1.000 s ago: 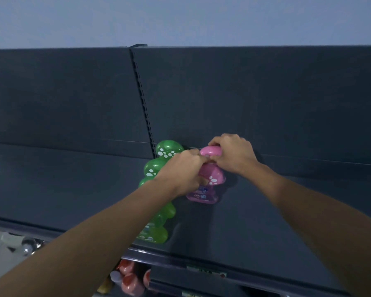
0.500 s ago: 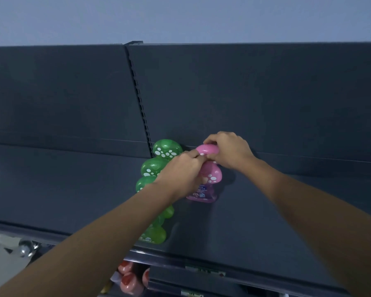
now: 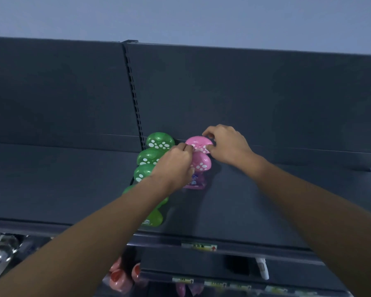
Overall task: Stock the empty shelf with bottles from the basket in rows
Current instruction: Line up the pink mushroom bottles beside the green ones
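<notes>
Two pink bottles with white-spotted mushroom caps stand one behind the other on the dark top shelf (image 3: 255, 202). The rear pink bottle (image 3: 198, 143) stands against the back panel. My right hand (image 3: 226, 144) pinches its cap from the right and my left hand (image 3: 174, 166) touches it from the left. The front pink bottle (image 3: 200, 166) stands just before it, partly hidden by my left hand. A row of several green mushroom-cap bottles (image 3: 160, 141) runs from back to front along the left, next to the slotted upright. The basket is out of view.
The slotted upright (image 3: 134, 93) divides the back panel. Lower shelves carry price tags (image 3: 198, 247), red-capped bottles (image 3: 118, 277) at lower left and a white bottle (image 3: 262, 269). Shiny metal items (image 3: 2, 249) sit at far left.
My right hand has slid off the top of the rear pink cap to its right side, uncovering the cap. The camera has tilted slightly.
</notes>
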